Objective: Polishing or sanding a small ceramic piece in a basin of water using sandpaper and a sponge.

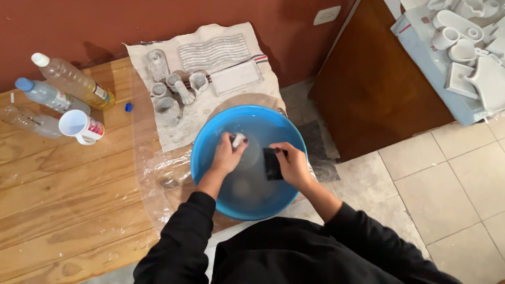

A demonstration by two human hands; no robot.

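A blue plastic basin (205,143) with cloudy water sits at the edge of a wooden table (47,188). Both my hands are inside it. My left hand (226,155) is shut on a small white ceramic piece (238,139), partly hidden by my fingers. My right hand (291,164) grips a dark rectangular sponge (272,162) just to the right of that piece. Black sleeves cover both my arms.
Behind the basin a cloth (206,99) carries small grey unglazed cups, a ribbed plate and a tray. Three plastic bottles and a white cup (82,126) lie at the table's left. A brown cabinet (373,82) and a surface with white ceramic pieces (473,44) stand right. Tiled floor below.
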